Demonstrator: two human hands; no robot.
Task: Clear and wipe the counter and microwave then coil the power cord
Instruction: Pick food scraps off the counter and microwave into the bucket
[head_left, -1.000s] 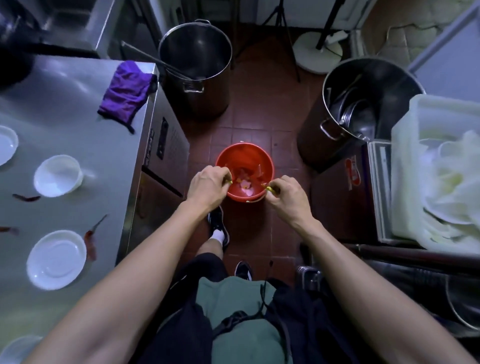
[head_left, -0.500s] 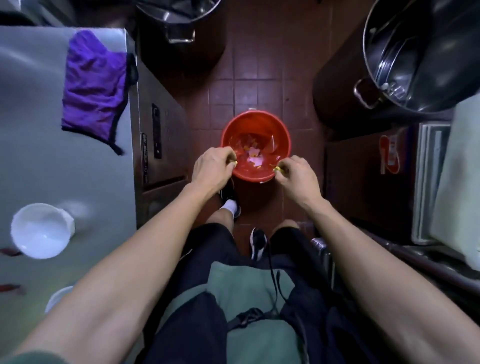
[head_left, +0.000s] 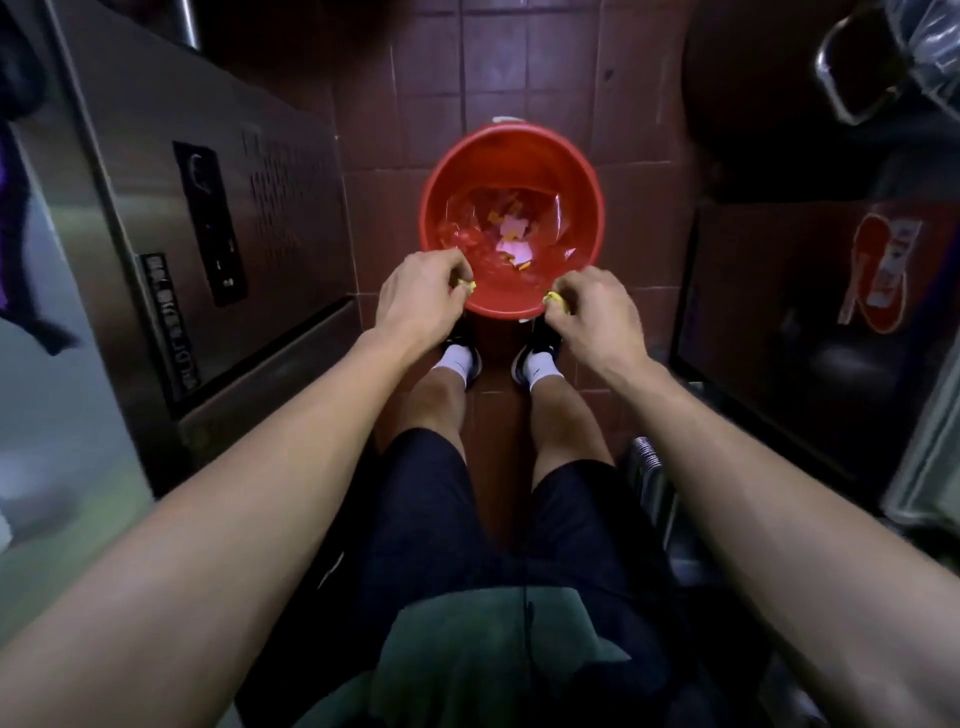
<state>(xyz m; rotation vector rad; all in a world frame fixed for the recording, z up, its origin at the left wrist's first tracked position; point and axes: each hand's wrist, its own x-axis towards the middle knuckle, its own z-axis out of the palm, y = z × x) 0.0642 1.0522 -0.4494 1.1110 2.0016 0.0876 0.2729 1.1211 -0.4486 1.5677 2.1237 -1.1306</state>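
Pinching yellow scraps (head_left: 466, 283) w/ left hand (head_left: 420, 292) & right hand (head_left: 597, 306) over red bucket (head_left: 511, 156); labels unreadable.

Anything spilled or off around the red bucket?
Nothing stands out. The red bucket sits upright on the tiled floor, scraps inside it, no visible spill around it. Left hand and right hand each pinch a small yellow scrap at the near rim.

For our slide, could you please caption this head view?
Left hand and right hand each pinch a yellow scrap over the red bucket of waste.
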